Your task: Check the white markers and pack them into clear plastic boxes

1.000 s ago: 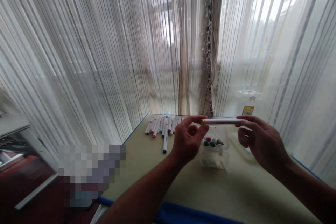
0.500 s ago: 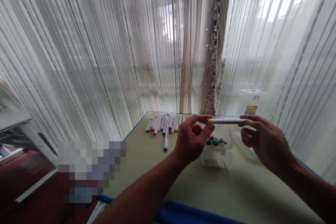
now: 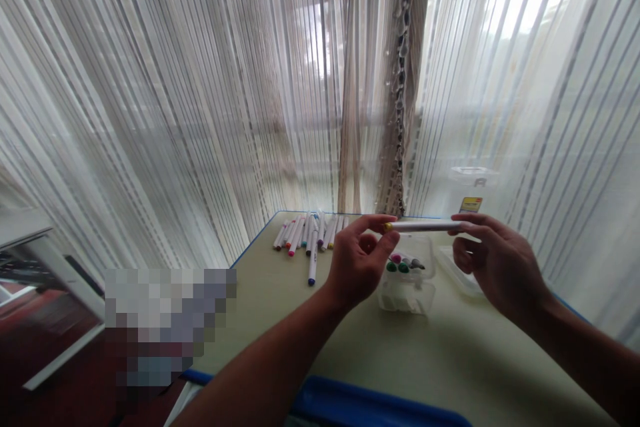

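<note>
A white marker (image 3: pixel 425 227) with a yellow end lies level in the air between my two hands. My left hand (image 3: pixel 363 257) pinches its yellow end between thumb and fingers. At the other end, my right hand (image 3: pixel 493 257) grips the marker with its fingertips. Below and behind them stands a clear plastic box (image 3: pixel 407 297) holding several markers (image 3: pixel 404 265) with green, pink and grey ends. To the left of my left hand lies a pile of white markers (image 3: pixel 300 233) with coloured ends. One marker with a dark blue end (image 3: pixel 313 260) sticks out toward me.
A clear lid or tray (image 3: pixel 463 273) lies on the table (image 3: pixel 280 320), partly behind my right hand. At the back right stands a clear container (image 3: pixel 473 187) with a yellow label. Striped sheer curtains (image 3: pixel 200 80) hang behind the table. A blue edge (image 3: pixel 380 407) runs along the front.
The view has shifted slightly, so everything sits a little further left. Both hands keep hold of the same marker, with hardly any change in grip.
</note>
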Motion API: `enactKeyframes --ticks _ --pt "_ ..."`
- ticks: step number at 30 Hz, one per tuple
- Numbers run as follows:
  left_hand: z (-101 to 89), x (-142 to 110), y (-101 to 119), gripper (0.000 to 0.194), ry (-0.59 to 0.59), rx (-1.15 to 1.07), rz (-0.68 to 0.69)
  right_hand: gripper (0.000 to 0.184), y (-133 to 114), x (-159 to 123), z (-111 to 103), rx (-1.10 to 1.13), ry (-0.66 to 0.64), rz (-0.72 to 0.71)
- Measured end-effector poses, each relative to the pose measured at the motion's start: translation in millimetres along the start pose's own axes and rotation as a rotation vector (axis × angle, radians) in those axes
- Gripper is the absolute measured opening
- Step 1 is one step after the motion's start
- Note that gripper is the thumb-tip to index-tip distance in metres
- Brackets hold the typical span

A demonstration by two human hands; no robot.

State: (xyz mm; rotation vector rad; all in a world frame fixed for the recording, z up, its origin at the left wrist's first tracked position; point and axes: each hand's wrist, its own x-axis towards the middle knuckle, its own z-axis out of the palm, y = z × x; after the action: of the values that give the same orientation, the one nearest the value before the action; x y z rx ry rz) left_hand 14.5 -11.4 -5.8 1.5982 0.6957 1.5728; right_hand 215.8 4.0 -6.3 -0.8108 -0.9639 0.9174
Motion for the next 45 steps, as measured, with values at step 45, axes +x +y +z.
enactKeyframes --ticks 45 --pt "-0.8 2.7 -4.7 0.027 0.071 -0.010 -0.034 0.017 -4.8 -6.0 3.5 0.002 0.005 -0.073"
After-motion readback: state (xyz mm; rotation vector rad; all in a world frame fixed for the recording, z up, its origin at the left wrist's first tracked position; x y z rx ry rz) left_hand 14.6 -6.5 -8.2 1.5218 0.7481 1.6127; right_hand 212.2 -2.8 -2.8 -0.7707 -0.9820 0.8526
